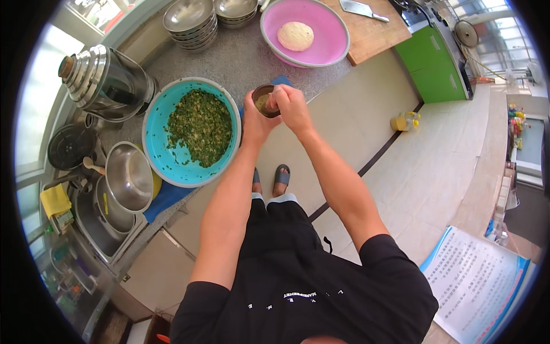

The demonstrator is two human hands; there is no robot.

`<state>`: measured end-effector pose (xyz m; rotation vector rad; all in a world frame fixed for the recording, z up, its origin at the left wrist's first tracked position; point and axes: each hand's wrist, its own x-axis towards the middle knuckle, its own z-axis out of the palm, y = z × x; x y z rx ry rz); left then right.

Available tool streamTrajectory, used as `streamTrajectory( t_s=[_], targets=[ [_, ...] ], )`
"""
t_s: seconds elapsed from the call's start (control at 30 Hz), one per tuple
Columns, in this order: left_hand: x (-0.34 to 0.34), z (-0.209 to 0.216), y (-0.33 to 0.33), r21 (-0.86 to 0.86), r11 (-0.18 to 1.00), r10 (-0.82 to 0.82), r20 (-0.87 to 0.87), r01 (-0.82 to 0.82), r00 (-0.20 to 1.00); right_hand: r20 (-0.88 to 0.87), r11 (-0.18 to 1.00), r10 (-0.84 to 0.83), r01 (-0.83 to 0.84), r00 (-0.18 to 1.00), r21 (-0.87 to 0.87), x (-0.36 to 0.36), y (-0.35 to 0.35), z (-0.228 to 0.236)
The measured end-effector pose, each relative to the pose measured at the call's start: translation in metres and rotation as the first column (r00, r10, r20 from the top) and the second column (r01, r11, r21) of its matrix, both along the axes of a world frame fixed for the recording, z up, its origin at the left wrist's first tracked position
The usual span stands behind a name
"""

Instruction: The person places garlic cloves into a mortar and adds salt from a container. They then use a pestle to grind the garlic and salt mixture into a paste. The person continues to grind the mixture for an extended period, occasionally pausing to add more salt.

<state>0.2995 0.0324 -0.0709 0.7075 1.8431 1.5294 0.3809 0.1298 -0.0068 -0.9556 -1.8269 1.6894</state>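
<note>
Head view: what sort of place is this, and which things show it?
Probably a kitchen: there's a metal sink, a turquoise basin of chopped greens, and a cleaver on a wooden board.

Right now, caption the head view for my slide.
Left hand cups a brown bowl, right hand at its mouth, beside a turquoise basin of chopped greens.

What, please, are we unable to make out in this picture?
Head view: whatever the right hand may grip in the brown bowl, hidden by that hand.
Head view: part of the left slipper, behind the left forearm.
Head view: the far end of the wooden board, cut off by the upper edge.
</note>
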Motion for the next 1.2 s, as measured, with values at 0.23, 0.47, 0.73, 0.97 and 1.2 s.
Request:
streamTrajectory(
  t_s=[0.23, 0.47, 0.73, 0.97, 1.2],
  targets=[
    [-0.006, -0.024, -0.003, -0.004, 1.0, 0.031, -0.116, -0.031, 0.993, -0.241, 0.995, -0.096, 0.103, 0.966, 0.016, -0.008, -0.003, 0.045],
    [-0.005, -0.003, -0.003, -0.071, 0.997, 0.022, -0.176, -0.035, 0.984, -0.1, 0.999, -0.044, 0.046, 0.994, 0.022, -0.013, 0.008, 0.03],
    [-0.005, 0.012, -0.003, -0.061, 0.998, -0.009, -0.089, 0.003, 0.996, -0.06, 0.999, 0.003, -0.001, 0.998, 0.045, -0.011, 0.017, 0.013],
    [-0.009, 0.005, 0.003, -0.045, 0.999, -0.027, -0.064, 0.024, 0.998, -0.146, 0.998, 0.036, -0.028, 0.989, 0.053, -0.012, 0.022, 0.003],
    [-0.01, -0.004, -0.004, -0.08, 0.996, -0.047, -0.066, 0.041, 0.997, -0.262, 1.0, -0.001, 0.0, 0.965, -0.003, -0.014, 0.018, 0.024]
  ],
)
